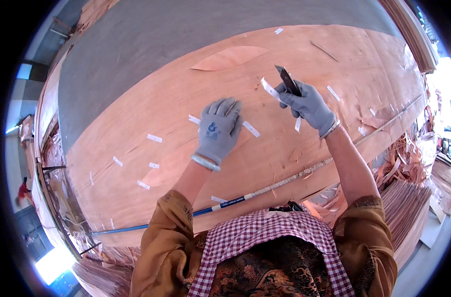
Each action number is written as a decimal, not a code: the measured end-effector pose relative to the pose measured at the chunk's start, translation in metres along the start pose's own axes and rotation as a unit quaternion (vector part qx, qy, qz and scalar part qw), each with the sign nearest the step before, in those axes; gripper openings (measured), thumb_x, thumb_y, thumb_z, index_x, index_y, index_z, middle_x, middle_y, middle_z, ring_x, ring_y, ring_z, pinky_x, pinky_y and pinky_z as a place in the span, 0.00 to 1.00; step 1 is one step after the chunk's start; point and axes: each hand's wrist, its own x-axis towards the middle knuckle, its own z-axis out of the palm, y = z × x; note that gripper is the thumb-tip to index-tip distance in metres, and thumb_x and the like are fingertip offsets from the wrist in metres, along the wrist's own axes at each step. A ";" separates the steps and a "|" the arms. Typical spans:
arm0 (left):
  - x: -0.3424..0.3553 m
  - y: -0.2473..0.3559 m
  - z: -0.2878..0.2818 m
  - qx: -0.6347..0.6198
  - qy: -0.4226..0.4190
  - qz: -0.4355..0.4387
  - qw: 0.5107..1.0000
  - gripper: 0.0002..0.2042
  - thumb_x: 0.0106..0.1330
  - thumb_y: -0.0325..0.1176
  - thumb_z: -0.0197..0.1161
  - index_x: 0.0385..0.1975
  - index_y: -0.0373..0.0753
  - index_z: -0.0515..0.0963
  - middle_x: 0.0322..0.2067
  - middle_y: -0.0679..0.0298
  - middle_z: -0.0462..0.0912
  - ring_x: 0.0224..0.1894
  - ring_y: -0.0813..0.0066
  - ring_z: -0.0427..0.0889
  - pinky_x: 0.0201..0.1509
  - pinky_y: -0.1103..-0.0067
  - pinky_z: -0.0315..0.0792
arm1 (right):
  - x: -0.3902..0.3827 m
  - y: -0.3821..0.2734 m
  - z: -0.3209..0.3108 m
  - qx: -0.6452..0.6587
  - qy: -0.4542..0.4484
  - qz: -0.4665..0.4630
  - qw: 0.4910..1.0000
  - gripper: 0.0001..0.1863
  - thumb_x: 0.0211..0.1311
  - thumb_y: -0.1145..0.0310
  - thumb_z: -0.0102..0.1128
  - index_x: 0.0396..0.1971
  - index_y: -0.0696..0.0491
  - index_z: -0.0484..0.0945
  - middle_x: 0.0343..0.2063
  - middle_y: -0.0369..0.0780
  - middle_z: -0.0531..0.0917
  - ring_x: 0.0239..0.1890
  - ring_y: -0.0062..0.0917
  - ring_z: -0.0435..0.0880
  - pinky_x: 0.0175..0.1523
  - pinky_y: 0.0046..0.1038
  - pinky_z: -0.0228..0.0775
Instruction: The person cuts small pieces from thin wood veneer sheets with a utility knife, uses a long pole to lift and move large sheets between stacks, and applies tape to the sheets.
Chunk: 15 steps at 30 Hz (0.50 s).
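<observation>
A large reddish wood veneer sheet [280,123] lies before me, dotted with small white paper strips [251,128]. My left hand [216,129], in a grey glove, lies palm down on it, fingers slightly bent and apart. A thin sliver shows at its fingertips; I cannot tell whether it is held or underneath. My right hand [307,106], gloved too, is closed on a black-handled blade [289,81], with another white strip [270,89] at its fingertips above the sheet. A pale, leaf-shaped veneer piece [228,58] lies toward the back.
A grey surface [151,29] extends behind the sheet. A long blue-and-white pole [275,185] runs along the near edge. Torn veneer scraps [403,158] heap at the right, above a stack of sheets [408,213]. More stacked boards [408,34] stand at the back right.
</observation>
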 end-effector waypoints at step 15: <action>0.043 -0.020 0.049 0.115 -0.012 0.063 0.991 0.13 0.57 0.35 0.59 0.42 0.45 0.79 0.43 0.70 0.79 0.46 0.70 0.75 0.54 0.70 0.63 | 0.016 0.013 -0.016 0.008 0.019 0.033 0.999 0.10 0.59 0.67 0.58 0.39 0.54 0.76 0.22 0.34 0.76 0.16 0.11 0.65 0.21 0.15 0.59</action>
